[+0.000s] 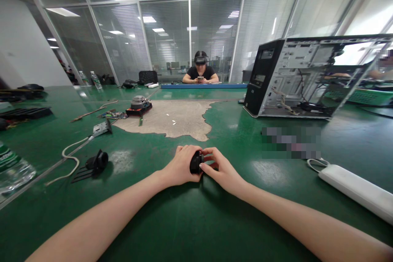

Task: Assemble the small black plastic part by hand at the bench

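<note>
Near the middle of the green table (144, 225), my left hand (181, 166) is wrapped round a small black object (195, 163) from its left side. My right hand (220, 168) meets the object's right side, with thumb and fingers bent against it. Both palms hide part of the object, and its exact kind cannot be told. A black part with prongs (97, 162) lies to the left of my hands. Beyond them is a bare beige patch (187, 118) in the table's green covering.
An open computer case (267, 77) stands at the right, behind a white power strip (356, 188). At left are a plastic bottle (14, 168), a metal part with a cable (101, 129) and a cooler (139, 105). A person (200, 69) sits across the table.
</note>
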A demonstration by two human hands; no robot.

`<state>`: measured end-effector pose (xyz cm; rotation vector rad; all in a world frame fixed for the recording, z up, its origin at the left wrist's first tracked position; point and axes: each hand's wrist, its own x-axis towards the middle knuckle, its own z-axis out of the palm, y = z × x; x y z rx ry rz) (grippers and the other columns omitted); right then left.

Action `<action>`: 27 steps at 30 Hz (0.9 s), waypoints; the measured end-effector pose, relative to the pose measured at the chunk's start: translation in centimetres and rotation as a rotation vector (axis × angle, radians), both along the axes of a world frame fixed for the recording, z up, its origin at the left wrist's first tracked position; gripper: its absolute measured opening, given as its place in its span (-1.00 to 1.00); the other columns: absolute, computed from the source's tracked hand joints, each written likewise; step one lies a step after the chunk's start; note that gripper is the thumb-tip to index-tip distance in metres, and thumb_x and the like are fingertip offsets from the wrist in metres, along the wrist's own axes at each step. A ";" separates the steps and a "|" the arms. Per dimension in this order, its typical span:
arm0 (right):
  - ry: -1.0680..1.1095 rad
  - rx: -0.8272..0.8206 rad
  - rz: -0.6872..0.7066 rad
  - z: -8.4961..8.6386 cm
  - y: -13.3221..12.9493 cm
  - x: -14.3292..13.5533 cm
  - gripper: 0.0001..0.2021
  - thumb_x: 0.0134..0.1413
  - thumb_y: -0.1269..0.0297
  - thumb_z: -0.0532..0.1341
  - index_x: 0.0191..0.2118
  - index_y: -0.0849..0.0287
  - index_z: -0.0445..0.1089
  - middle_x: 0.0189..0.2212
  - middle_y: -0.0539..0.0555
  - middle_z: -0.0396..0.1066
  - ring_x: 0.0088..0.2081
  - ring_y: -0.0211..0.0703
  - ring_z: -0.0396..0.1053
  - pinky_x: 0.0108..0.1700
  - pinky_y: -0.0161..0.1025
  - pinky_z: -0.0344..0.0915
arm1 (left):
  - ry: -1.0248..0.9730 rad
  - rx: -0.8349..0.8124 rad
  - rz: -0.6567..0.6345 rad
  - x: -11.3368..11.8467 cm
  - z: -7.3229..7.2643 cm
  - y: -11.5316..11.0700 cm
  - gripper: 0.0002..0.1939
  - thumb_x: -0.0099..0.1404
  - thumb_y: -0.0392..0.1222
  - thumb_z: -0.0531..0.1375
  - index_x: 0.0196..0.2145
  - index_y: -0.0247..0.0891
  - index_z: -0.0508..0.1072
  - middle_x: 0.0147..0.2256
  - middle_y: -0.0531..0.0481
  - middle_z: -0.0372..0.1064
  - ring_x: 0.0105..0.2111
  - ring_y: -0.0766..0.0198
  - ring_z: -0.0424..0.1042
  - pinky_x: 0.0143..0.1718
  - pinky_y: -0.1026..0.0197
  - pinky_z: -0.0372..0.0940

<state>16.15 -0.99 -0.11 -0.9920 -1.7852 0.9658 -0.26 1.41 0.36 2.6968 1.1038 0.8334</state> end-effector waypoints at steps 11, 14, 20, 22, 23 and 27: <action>-0.071 0.249 0.022 0.5 -0.6 0.2 -0.78 -0.05 0.43 0.12 -0.21 0.11 0.23 -0.18 0.07 0.16 -0.13 -0.19 0.21 -0.26 -0.29 0.34 | -0.016 -0.010 -0.009 -0.1 0.0 0.0 -0.39 -0.17 -0.22 0.20 -0.11 -0.20 0.10 -0.22 -0.02 0.24 -0.22 0.14 0.24 -0.16 0.10 0.02; -0.061 0.208 0.004 0.4 -0.4 0.2 -0.80 -0.03 0.40 0.11 -0.21 0.11 0.23 -0.21 0.06 0.19 -0.15 -0.19 0.23 -0.27 -0.27 0.34 | -0.010 -0.007 0.002 -0.1 0.1 -0.1 -0.42 -0.14 -0.20 0.19 -0.12 -0.20 0.11 -0.24 -0.01 0.25 -0.23 0.14 0.24 -0.17 0.11 0.02; -0.033 0.037 -0.003 0.1 -0.1 0.0 -0.72 -0.03 0.40 0.12 -0.13 0.14 0.15 -0.19 0.09 0.21 -0.18 -0.20 0.28 -0.28 -0.25 0.35 | -0.007 -0.015 0.003 0.0 0.2 -0.1 -0.43 -0.15 -0.21 0.19 -0.13 -0.20 0.12 -0.25 0.01 0.25 -0.24 0.15 0.24 -0.17 0.11 0.02; -0.047 0.019 0.002 0.2 -0.2 0.0 -0.73 -0.02 0.40 0.11 -0.14 0.14 0.16 -0.20 0.09 0.22 -0.20 -0.20 0.28 -0.29 -0.24 0.35 | -0.003 -0.020 0.010 0.0 0.2 -0.1 -0.44 -0.14 -0.21 0.19 -0.13 -0.20 0.13 -0.25 0.00 0.26 -0.24 0.14 0.25 -0.17 0.11 0.02; -0.059 0.033 0.001 0.2 -0.3 0.0 -0.74 -0.03 0.41 0.11 -0.15 0.14 0.17 -0.22 0.08 0.23 -0.20 -0.20 0.28 -0.29 -0.24 0.35 | 0.001 -0.024 0.011 0.0 0.2 -0.1 -0.44 -0.14 -0.21 0.19 -0.13 -0.20 0.13 -0.25 0.00 0.26 -0.24 0.14 0.25 -0.17 0.10 0.02; -0.082 0.195 0.002 0.5 -0.5 0.1 -0.74 -0.08 0.44 0.14 -0.19 0.10 0.21 -0.21 0.06 0.19 -0.15 -0.18 0.22 -0.27 -0.27 0.35 | -0.006 -0.032 -0.009 -0.1 0.2 -0.1 -0.39 -0.17 -0.23 0.20 -0.11 -0.20 0.11 -0.21 -0.01 0.25 -0.21 0.13 0.24 -0.15 0.10 0.02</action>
